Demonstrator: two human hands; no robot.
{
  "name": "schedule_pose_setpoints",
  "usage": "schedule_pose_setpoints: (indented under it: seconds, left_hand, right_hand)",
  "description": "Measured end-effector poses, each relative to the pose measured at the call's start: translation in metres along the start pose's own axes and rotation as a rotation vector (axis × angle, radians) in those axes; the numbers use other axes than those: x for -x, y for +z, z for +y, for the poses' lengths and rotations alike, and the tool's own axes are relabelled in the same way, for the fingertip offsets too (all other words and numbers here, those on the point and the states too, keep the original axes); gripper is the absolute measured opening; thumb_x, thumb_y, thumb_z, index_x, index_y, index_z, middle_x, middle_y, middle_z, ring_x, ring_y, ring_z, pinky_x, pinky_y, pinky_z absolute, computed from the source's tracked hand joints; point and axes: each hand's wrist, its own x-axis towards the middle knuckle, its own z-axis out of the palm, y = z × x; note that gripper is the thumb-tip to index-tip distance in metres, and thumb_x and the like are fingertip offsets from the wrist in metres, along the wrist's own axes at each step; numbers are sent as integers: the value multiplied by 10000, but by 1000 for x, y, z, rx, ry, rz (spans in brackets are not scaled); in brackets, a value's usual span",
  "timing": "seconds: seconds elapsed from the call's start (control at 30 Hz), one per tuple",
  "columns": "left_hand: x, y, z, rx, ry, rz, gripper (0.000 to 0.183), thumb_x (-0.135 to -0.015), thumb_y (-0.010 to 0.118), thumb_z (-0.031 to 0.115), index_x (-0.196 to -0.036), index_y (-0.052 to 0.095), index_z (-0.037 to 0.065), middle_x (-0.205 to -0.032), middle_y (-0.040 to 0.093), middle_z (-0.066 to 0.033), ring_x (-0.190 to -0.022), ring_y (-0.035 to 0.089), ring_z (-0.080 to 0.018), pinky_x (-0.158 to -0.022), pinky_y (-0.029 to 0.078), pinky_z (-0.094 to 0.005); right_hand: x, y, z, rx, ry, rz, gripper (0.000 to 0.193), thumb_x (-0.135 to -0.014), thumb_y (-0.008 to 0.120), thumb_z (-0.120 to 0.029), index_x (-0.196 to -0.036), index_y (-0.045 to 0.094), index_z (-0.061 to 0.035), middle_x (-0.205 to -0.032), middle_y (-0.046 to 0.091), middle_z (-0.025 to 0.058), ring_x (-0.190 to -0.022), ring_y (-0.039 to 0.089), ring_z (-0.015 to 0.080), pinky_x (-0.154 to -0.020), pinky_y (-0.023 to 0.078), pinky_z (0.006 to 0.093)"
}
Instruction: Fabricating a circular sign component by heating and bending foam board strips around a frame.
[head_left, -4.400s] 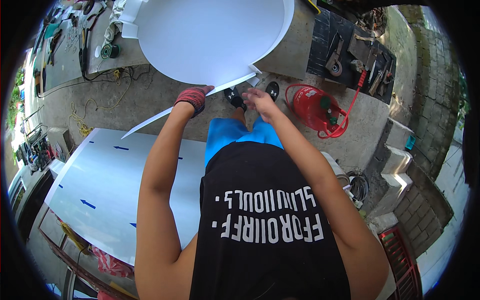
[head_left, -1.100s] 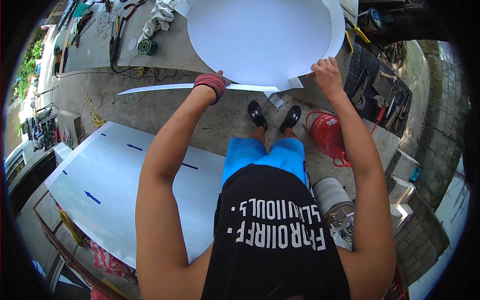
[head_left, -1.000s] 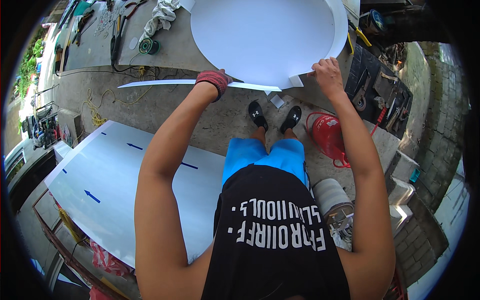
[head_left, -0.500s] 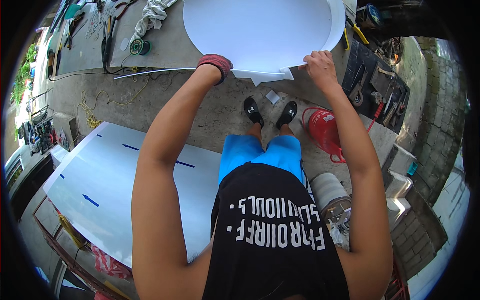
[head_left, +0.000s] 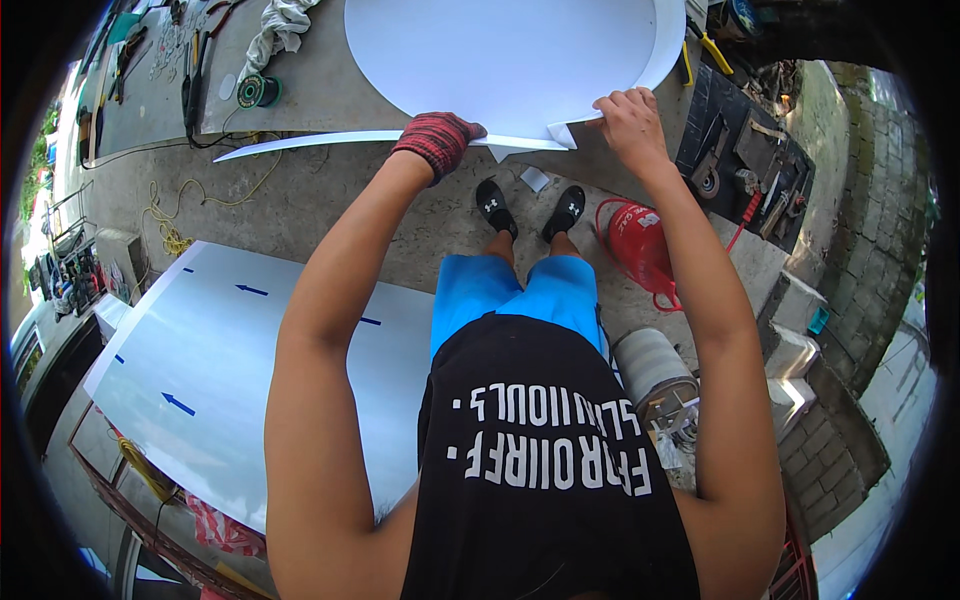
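A large round white panel [head_left: 500,60] lies on the work table in front of me, with an upright white rim along its right side. From the rim's near end a long white strip [head_left: 310,143] runs off to the left past the table edge. My left hand [head_left: 440,142], in a red and black knitted glove, is closed around this strip near the panel's front edge. My bare right hand [head_left: 630,122] pinches the strip near the panel's front right, beside a folded, pointed part. The fingertips' far side is hidden.
A green wire spool [head_left: 258,91], a crumpled cloth [head_left: 278,30] and several tools lie on the table's left. Yellow-handled pliers [head_left: 710,50] are at right. A red tank [head_left: 638,238] stands by my feet. A large sheet with blue arrows [head_left: 240,350] lies at my left.
My gloved left hand has turned, showing more of its back. The strip's free left part has twisted, showing a wider face. My right hand keeps its pinch.
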Motion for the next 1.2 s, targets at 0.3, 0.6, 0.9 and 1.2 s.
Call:
schedule_pose_setpoints:
  seconds: [0.3, 0.6, 0.9, 1.2]
  left_hand:
    - [0, -7, 14, -63, -28, -153, 407, -983, 495, 117, -1363, 617, 195, -1228, 695, -161, -1105, 688, -369, -941, 558, -469]
    - [0, -3, 10, -43, -53, -168, 527, -929, 526, 9, -1402, 579, 234, -1224, 697, -160, -1087, 693, -365, -944, 556, -458]
    - [19, -21, 5, 42, -186, -211, 347, -1017, 475, 250, -1309, 646, 179, -1223, 694, -157, -1078, 685, -373, -935, 550, -471]
    - [32, -16, -9, -83, -143, -129, 340, -1023, 473, 277, -1282, 668, 176, -1193, 707, -156, -1077, 692, -363, -916, 556, -473]
  right_hand:
    - [3, 5, 4, 12, -31, 42, 202, -864, 727, -250, -1015, 716, -116, -917, 680, 67, -1006, 627, 258, -1086, 377, 430]
    - [3, 6, -4, 50, 2, 46, 206, -868, 695, -306, -834, 698, -103, -832, 673, 78, -933, 633, 276, -984, 428, 415]
    - [18, 7, -15, 72, 66, 41, 233, -874, 690, -336, -812, 714, -113, -824, 690, 72, -908, 649, 272, -963, 434, 415]
    - [5, 1, -21, 53, 87, 52, 206, -871, 701, -312, -823, 728, -114, -831, 705, 67, -911, 648, 263, -951, 430, 421]
